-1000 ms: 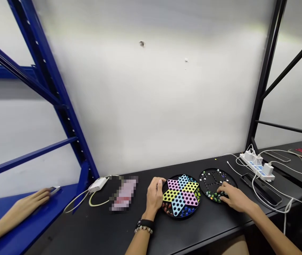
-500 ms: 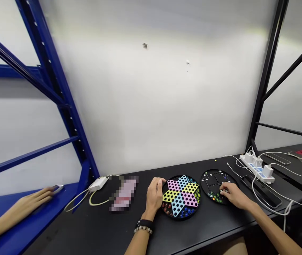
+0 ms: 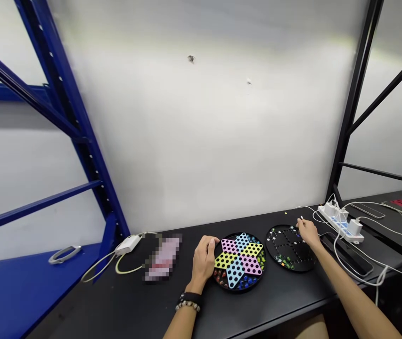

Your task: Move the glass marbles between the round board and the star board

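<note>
A round Chinese checkers board (image 3: 239, 259) lies on the black table, with a pink, blue and yellow star full of holes and coloured pegs around it. My left hand (image 3: 203, 260) is closed at its left rim, fingers curled against the edge. To the right lies a black round game board (image 3: 289, 252) with a dotted track, several white pieces near its far edge, and green pieces (image 3: 285, 262) at its near side. My right hand (image 3: 306, 230) is over that board's far right rim, its fingers pinched together; what they hold is hidden.
A white power strip (image 3: 342, 225) with chargers and cables stands at the right, beside a dark phone (image 3: 349, 256). Leftward are a blurred pink packet (image 3: 164, 259), a white adapter (image 3: 128, 245) and a blue shelf (image 3: 62, 278) holding a pale looped band (image 3: 62, 254).
My right hand has moved from the near side of the black board up to its far right rim. Another person's hand has left the blue shelf. My left hand stays in place.
</note>
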{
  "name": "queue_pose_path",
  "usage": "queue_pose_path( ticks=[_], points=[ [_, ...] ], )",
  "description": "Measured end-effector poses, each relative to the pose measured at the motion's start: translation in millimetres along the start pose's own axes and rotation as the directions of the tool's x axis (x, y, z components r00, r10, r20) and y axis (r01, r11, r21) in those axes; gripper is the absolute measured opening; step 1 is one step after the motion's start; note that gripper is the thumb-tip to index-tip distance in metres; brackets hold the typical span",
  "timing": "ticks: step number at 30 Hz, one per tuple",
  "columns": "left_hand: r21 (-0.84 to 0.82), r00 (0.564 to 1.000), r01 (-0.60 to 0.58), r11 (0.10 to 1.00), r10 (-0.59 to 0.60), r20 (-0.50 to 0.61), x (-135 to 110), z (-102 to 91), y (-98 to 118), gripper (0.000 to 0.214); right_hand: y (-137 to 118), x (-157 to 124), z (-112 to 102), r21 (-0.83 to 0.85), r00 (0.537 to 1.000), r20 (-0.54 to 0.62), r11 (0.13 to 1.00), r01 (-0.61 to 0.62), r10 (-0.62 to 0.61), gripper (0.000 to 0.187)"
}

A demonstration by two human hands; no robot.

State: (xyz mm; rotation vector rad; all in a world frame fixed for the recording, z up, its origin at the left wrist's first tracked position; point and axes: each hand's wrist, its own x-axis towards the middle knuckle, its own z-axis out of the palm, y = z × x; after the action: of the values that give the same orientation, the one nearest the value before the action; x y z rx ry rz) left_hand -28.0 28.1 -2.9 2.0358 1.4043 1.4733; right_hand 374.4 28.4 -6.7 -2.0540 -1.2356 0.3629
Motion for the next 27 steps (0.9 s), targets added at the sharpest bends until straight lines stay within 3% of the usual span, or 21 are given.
queue_pose_path(
  ticks=[2, 9, 14, 18, 27],
  points=[
    [0.003, 1.000, -0.004, 1.000, 0.004, 0.005, 0, -0.3, 0, 0.042, -2, 7, 9, -0.275, 0.999, 0.025, 0.961, 0.041, -0.035, 0.041],
    [0.015, 1.000, -0.012, 1.000, 0.012, -0.002, 0, -3.7, 4, 0.043, -12, 2, 43, -0.526, 0.993, 0.079, 0.842, 0.119, -0.091, 0.030],
    [0.010, 1.000, -0.008, 1.000, 0.008, 0.014, 0, -3.0, 5, 0.042, -20, 1, 53, -0.599, 0.979, 0.133, 0.774, 0.205, -0.156, 0.031],
    [0.005, 1.000, -0.004, 1.000, 0.004, 0.020, -1, -2.7, 4, 0.041, -26, 5, 61, -0.622, 0.976, 0.127, 0.752, 0.218, -0.177, 0.044],
    [0.040, 1.000, -0.002, 0.999, 0.001, 0.025, -1, -5.3, 5, 0.042, -26, 12, 65, -0.588, 0.973, 0.156, 0.776, 0.230, -0.170, 0.029]
  ],
)
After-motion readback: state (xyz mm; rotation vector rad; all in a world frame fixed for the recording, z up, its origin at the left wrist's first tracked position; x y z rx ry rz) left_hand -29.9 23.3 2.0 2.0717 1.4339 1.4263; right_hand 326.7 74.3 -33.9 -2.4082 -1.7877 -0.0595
